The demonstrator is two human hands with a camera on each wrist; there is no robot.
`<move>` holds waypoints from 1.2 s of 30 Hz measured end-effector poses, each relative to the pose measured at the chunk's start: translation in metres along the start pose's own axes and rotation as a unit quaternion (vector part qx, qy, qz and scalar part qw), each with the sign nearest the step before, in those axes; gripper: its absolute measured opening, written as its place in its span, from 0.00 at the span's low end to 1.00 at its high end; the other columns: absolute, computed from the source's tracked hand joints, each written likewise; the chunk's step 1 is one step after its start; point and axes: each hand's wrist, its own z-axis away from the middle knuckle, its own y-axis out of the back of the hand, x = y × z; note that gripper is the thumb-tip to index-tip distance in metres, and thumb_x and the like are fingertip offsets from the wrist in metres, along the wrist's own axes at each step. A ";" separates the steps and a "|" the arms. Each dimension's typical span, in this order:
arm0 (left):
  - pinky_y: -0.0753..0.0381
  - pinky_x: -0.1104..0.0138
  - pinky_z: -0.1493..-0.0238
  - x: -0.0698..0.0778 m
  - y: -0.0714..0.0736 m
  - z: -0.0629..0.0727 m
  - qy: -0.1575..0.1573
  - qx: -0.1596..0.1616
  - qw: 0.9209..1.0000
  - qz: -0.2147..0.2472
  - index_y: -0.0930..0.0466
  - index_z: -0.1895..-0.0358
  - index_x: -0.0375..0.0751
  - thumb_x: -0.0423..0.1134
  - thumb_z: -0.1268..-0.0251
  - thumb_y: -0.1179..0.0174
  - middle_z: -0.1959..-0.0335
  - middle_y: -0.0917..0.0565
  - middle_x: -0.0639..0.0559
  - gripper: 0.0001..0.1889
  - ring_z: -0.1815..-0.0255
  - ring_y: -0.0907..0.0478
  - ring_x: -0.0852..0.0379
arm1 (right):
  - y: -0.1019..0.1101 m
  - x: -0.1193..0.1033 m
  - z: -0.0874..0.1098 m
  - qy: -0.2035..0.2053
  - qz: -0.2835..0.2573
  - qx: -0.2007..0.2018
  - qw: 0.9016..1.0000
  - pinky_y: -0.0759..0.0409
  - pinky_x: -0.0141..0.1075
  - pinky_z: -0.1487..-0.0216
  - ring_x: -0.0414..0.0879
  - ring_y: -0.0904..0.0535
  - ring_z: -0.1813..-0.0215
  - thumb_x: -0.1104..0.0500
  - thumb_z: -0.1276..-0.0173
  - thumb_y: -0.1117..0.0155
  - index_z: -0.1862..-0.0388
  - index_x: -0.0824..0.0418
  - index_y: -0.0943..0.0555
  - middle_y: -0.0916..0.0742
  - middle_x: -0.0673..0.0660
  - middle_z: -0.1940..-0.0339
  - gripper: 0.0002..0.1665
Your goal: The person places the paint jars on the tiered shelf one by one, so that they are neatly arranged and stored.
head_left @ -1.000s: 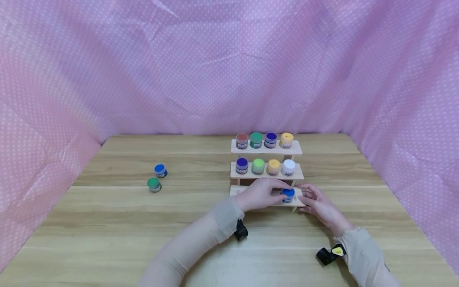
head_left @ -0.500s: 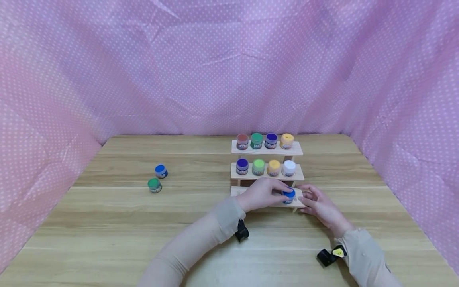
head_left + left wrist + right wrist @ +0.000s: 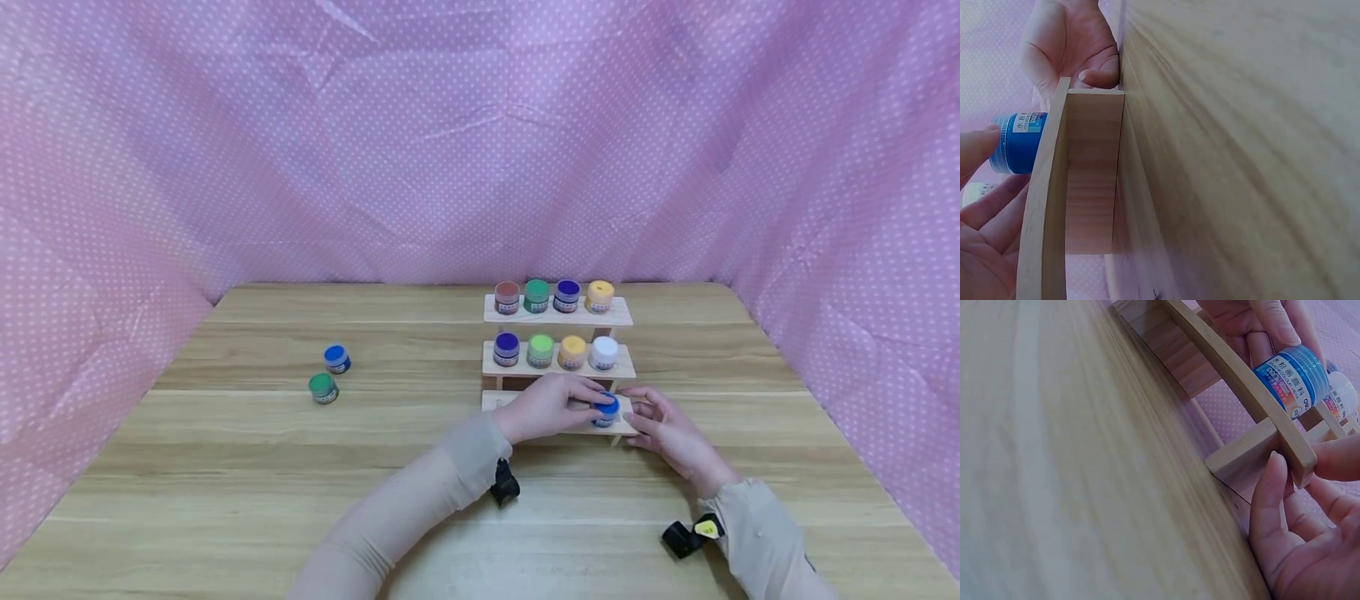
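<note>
A blue-lidded paint jar (image 3: 606, 410) stands upright at the right end of the lowest step of a three-step wooden rack (image 3: 491, 399). My left hand (image 3: 551, 406) pinches it by the lid, thumb in front and fingers behind; in the right wrist view the jar (image 3: 1294, 381) shows a printed label. My right hand (image 3: 675, 437) grips the right end of that same step. From the right wrist view, its thumb and fingers bracket the end of the board (image 3: 1297, 450). The left wrist view shows the blue jar (image 3: 1022, 140) with its base against the board.
Higher steps hold a row of jars: red (image 3: 507, 297), green, purple and yellow at the top; purple (image 3: 506, 349), light green, yellow and white (image 3: 603, 352) in the middle. Blue (image 3: 337, 359) and green (image 3: 323, 388) jars stand at left on the wooden table (image 3: 225, 467). Pink dotted cloth surrounds it.
The blue jar has shifted very slightly to the right along the lowest step, with my left hand on it. My right hand stays at the step's end.
</note>
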 end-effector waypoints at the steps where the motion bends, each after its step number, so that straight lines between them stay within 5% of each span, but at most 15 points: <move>1: 0.28 0.81 0.45 0.000 0.000 0.000 -0.001 0.001 1.000 -0.001 0.19 0.45 0.47 0.41 0.35 0.40 0.44 0.19 0.55 0.15 0.42 0.25 0.66 | 0.000 0.000 0.000 -0.002 0.002 0.002 1.000 0.18 0.32 0.59 0.37 0.22 0.59 0.65 0.28 0.50 0.40 0.61 0.34 0.20 0.46 0.59 0.18; 15: 0.28 0.83 0.48 0.001 0.001 -0.001 -0.009 0.021 1.000 0.006 0.18 0.48 0.48 0.40 0.36 0.39 0.47 0.17 0.56 0.14 0.45 0.23 0.67 | 0.000 -0.002 -0.003 0.000 0.014 0.001 1.000 0.17 0.34 0.58 0.37 0.21 0.58 0.65 0.28 0.50 0.42 0.59 0.33 0.20 0.46 0.59 0.17; 36: 0.29 0.80 0.43 0.001 0.002 -0.002 -0.008 -0.003 1.000 0.009 0.18 0.47 0.47 0.39 0.35 0.41 0.44 0.19 0.56 0.14 0.40 0.26 0.65 | 0.001 0.002 0.002 0.023 0.004 -0.010 1.000 0.17 0.34 0.58 0.37 0.21 0.57 0.65 0.28 0.50 0.43 0.56 0.32 0.20 0.45 0.58 0.16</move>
